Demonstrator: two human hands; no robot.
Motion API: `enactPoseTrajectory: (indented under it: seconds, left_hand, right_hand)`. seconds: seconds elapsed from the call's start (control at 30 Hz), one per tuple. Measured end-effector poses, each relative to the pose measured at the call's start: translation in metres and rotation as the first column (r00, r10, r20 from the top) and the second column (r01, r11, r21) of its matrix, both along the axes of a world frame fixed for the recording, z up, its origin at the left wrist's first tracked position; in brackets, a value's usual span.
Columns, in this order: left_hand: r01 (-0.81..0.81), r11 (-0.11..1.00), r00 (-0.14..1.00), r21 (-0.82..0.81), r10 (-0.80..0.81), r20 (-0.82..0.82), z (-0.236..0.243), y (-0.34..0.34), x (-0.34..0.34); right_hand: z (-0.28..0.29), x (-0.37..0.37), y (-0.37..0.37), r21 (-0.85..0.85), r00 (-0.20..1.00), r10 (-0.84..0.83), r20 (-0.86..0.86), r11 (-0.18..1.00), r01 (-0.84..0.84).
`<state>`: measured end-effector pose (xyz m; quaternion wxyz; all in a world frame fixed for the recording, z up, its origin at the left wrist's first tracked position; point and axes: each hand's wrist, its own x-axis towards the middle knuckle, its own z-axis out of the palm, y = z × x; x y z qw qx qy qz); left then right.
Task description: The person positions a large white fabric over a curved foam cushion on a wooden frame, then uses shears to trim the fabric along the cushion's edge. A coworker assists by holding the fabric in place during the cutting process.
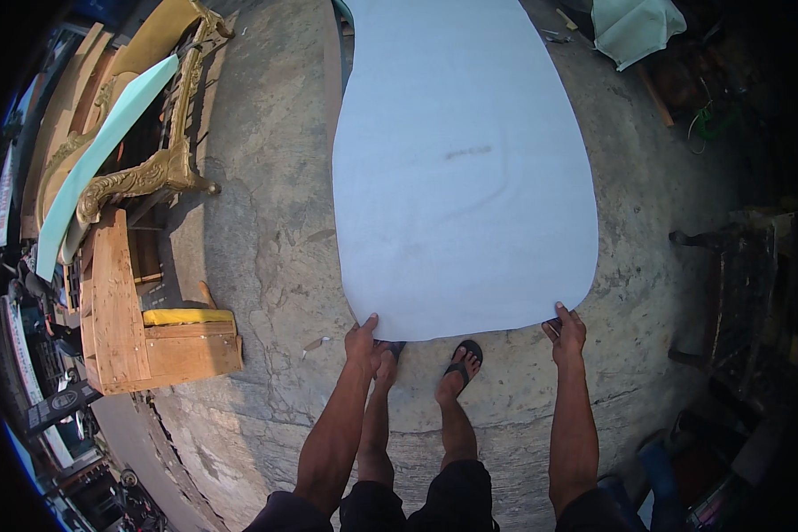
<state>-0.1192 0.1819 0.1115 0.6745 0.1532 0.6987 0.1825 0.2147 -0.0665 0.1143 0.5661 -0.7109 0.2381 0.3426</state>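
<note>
Leaning across a carved gold frame (137, 180) at the left, a mint strip (102, 149) slants down from upper right to lower left. Just below, a bare wooden frame (115, 341) stands on the concrete floor (266, 222), with a yellow pad (186, 316) along its near part. Further right comes the left hand (361, 341), its fingers closed on the near left corner of a large white sheet (465, 213), thumb uppermost. The sheet fills the middle of the view, running from the top edge down to the person's feet, with rounded near corners, wavy sides and a short dark smudge near its centre. Whether its far part rests on anything, I cannot tell. Below its near edge are the left foot (385, 371), its toes partly hidden, and the right foot (457, 372) in a black sandal (472, 348). Beyond them, the right hand (569, 337) pinches the near right corner, fingers narrow and curled at the rim. At upper right lies a pale green cloth (634, 34), with a thin green cord (702, 124) lower down, and a dark frame (709, 239) stands in shadow at the far right.
</note>
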Motion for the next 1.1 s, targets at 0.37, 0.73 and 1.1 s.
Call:
enactPoseTrajectory:
  seconds: [0.37, 0.73, 1.1]
  left_hand:
    - [0.079, 0.993, 0.994, 0.085, -0.072, -0.082, -0.015, -0.005, -0.014]
    - [0.014, 0.975, 0.996, 0.221, -0.033, 0.081, -0.045, -0.025, -0.038]
    - [-0.032, 0.977, 0.970, 0.211, -0.020, 0.241, -0.054, -0.035, -0.051]
  right_hand:
    - [-0.008, -0.002, -0.002, -0.080, 1.000, 0.011, 0.022, 0.997, -0.010]
    - [-0.034, -0.006, -0.020, 0.136, 1.000, 0.003, -0.001, 0.991, -0.003]
    - [-0.047, -0.006, -0.037, 0.339, 0.999, -0.029, 0.018, 0.940, 0.021]
